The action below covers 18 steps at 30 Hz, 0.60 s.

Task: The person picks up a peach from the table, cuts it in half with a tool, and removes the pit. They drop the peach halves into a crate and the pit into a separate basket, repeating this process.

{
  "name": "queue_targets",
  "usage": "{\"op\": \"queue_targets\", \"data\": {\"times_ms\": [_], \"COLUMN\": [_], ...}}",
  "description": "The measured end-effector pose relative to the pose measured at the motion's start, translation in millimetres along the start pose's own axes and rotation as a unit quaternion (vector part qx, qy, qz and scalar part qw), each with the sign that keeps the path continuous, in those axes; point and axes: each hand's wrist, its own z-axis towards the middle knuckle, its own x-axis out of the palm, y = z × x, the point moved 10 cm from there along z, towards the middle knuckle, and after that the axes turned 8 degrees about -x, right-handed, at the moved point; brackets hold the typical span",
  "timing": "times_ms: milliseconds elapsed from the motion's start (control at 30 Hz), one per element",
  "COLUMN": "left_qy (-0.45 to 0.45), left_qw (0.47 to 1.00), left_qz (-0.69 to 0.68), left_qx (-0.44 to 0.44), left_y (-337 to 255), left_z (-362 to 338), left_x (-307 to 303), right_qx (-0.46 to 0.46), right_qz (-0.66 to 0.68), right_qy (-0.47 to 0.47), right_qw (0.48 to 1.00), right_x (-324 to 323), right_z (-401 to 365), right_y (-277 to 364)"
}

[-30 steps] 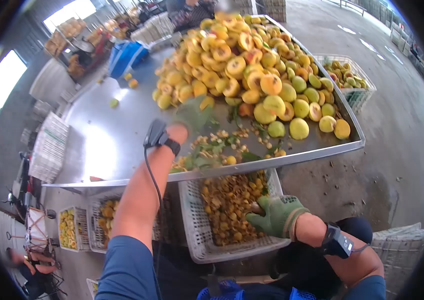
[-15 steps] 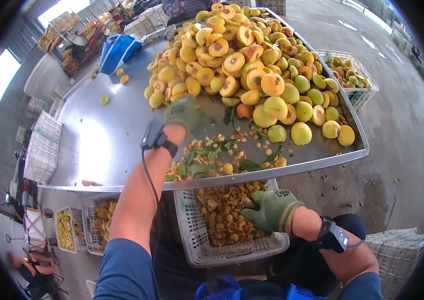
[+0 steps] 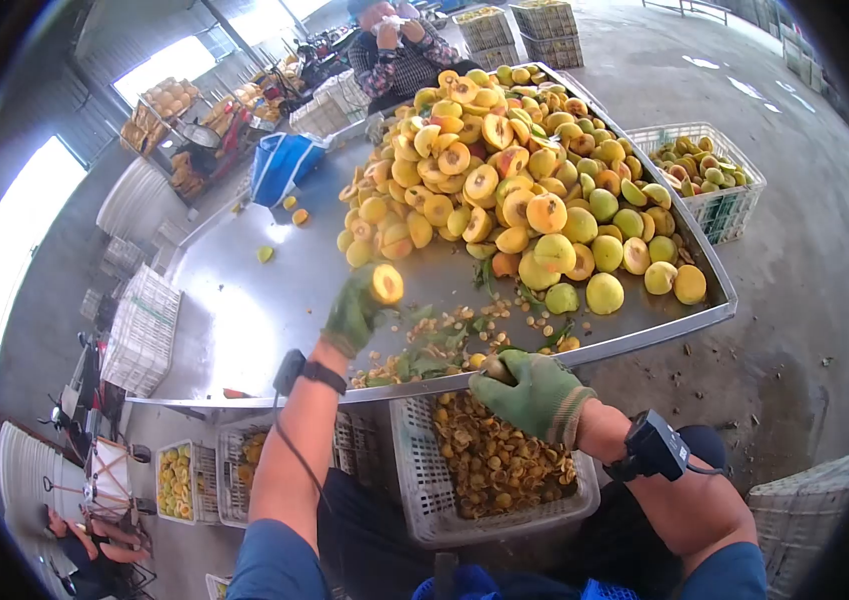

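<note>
My left hand (image 3: 353, 312), in a green glove, is closed on a peach half (image 3: 387, 284) above the metal table (image 3: 235, 345), its orange cut face showing. My right hand (image 3: 535, 392), gloved the same way, is closed near the table's front edge. A short piece of something pale and dark shows at its fingers, too small to name. Beyond my left hand rises a large heap of halved peaches (image 3: 480, 185). Peach pits and leaves (image 3: 435, 345) lie scattered between my hands. Below the edge a white crate (image 3: 423, 515) holds brown-yellow peach scraps (image 3: 495, 465).
A blue bag (image 3: 283, 168) lies at the table's far left. Beyond the heap sits a person (image 3: 405, 55) with both hands raised. One crate of peaches (image 3: 720, 215) stands right of the table, another (image 3: 177, 480) at lower left. Stacked white crates (image 3: 143, 330) stand at left.
My left hand has come back from the heap with a peach half. My right hand has risen from over the scrap crate to the table edge. The view has tilted up.
</note>
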Motion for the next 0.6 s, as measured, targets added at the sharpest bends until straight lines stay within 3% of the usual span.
{"op": "queue_targets", "data": {"times_ms": [33, 100, 167, 233, 267, 333, 400, 467, 533, 600], "left_qy": [0.005, 0.068, 0.059, 0.057, 0.06, 0.041, 0.052, 0.041, 0.078, 0.109], "left_qw": [0.996, 0.99, 0.991, 0.98, 0.984, 0.918, 0.96, 0.94, 0.984, 0.993], "left_qz": [0.029, -0.121, 0.046, 0.116, 0.102, 0.283, 0.206, 0.269, 0.116, 0.013], "left_qx": [0.081, -0.029, 0.108, 0.153, 0.131, 0.274, 0.185, 0.204, 0.112, 0.048], "left_y": [-27.2, -41.1, -61.0, -69.8, -69.2, -76.2, -52.7, -55.5, -43.3, -35.1], "left_z": [-22.2, -76.8, -112.2, -147.8, -163.8, -191.3, -198.3, -221.7, -229.5, -235.1], "left_x": [21.4, 75.1, 94.9, 115.4, 125.3, 144.1, 148.4, 160.2, 159.9, 162.2], "right_qx": [0.002, -0.036, -0.047, -0.034, -0.058, -0.103, -0.108, -0.123, -0.097, -0.091], "right_qz": [0.021, 0.043, 0.051, 0.043, 0.035, 0.019, 0.008, 0.003, -0.022, -0.043], "right_qy": [-0.018, -0.037, -0.03, 0.005, 0.002, -0.007, 0.001, 0.011, 0.018, 0.016], "right_qw": [1.0, 0.998, 0.997, 0.999, 0.998, 0.995, 0.994, 0.992, 0.995, 0.995], "right_x": [-2.8, -2.0, -1.3, 1.5, 6.3, 16.0, 21.2, 28.8, 31.4, 33.9], "right_z": [-0.5, 1.7, -4.7, -15.1, -18.7, -28.8, -42.6, -54.9, -64.8, -72.4], "right_y": [3.1, 5.9, 13.7, 33.9, 38.9, 47.2, 56.3, 58.4, 59.3, 63.4]}}
